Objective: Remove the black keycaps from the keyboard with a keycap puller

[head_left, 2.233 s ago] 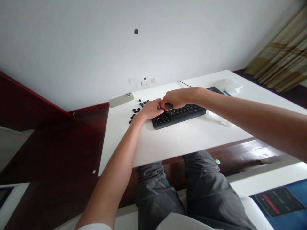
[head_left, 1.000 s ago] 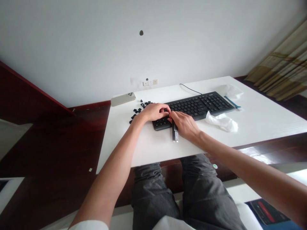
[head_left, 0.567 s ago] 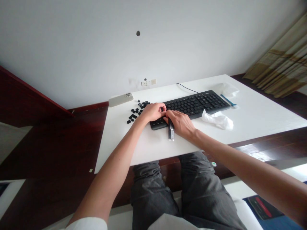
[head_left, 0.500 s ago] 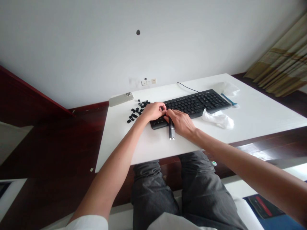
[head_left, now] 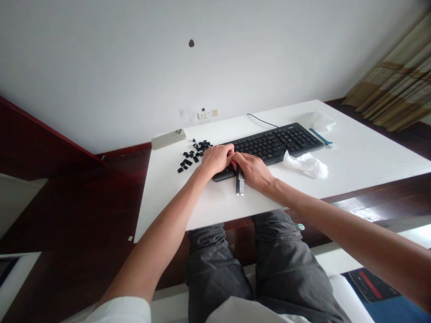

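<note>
A black keyboard (head_left: pixel 276 144) lies at a slant on the white table (head_left: pixel 168 188). Over its left end my left hand (head_left: pixel 217 158) is closed, thumb and fingertips curled together; anything in them is hidden. My right hand (head_left: pixel 254 169) meets it there, closed around what looks like a small dark keycap puller (head_left: pixel 239 184), whose two bright tips point back toward me. Both hands cover part of the keys beneath. Loose black keycaps (head_left: pixel 191 157) are scattered just left of my left hand.
A phone (head_left: pixel 170 139) lies at the back left corner. Right of my hands are a crumpled white tissue (head_left: pixel 306 165), a blue brush (head_left: pixel 321 137) and a clear plastic bag (head_left: pixel 321 121). The keyboard cable (head_left: pixel 261 120) runs toward the wall.
The left hand has rolled slightly inward and moved a little right, closing the gap seen between its thumb and fingers. The right hand keeps its hold on the tool. The view has shifted slightly.
</note>
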`<act>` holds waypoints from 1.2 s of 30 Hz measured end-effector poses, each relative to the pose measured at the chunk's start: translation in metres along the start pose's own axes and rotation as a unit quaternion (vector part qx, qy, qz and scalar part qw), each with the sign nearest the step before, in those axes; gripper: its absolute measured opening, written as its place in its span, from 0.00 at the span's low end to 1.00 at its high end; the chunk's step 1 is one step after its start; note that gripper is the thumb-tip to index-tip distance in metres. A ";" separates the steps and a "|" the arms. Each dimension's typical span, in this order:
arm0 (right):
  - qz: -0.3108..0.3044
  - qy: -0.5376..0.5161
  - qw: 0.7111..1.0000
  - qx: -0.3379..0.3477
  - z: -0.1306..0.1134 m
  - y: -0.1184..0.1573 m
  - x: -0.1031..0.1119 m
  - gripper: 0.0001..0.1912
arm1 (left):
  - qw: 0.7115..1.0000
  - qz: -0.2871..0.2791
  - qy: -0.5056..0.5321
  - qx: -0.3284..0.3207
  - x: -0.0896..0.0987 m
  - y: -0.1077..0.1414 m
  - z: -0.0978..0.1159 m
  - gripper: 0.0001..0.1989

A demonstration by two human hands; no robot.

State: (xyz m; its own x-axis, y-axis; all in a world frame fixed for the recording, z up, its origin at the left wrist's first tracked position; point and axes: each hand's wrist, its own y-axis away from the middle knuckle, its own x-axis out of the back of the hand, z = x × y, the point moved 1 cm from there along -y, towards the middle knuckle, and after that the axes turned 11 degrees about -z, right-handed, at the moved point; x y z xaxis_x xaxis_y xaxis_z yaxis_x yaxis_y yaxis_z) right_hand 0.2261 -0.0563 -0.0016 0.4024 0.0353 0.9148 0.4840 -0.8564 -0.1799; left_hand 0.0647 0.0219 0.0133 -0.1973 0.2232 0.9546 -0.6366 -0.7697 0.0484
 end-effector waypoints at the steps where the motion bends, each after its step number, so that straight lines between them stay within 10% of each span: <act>1: -0.002 -0.002 1.000 0.000 0.000 0.000 0.000 0.07 | 1.000 -0.003 -0.008 -0.002 0.001 0.000 0.000 0.09; 36: 0.014 -0.025 1.000 0.010 0.000 0.010 0.002 0.05 | 0.998 -0.030 -0.047 -0.020 0.005 0.004 0.009 0.20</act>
State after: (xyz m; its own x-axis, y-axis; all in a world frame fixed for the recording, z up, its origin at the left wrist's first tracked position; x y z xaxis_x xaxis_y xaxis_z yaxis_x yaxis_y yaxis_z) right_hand 0.2316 -0.0650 -0.0020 0.4545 0.0384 0.8899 0.4873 -0.8471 -0.2123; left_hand 0.0681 0.0144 0.0209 -0.0894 0.2097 0.9737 -0.6747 -0.7319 0.0956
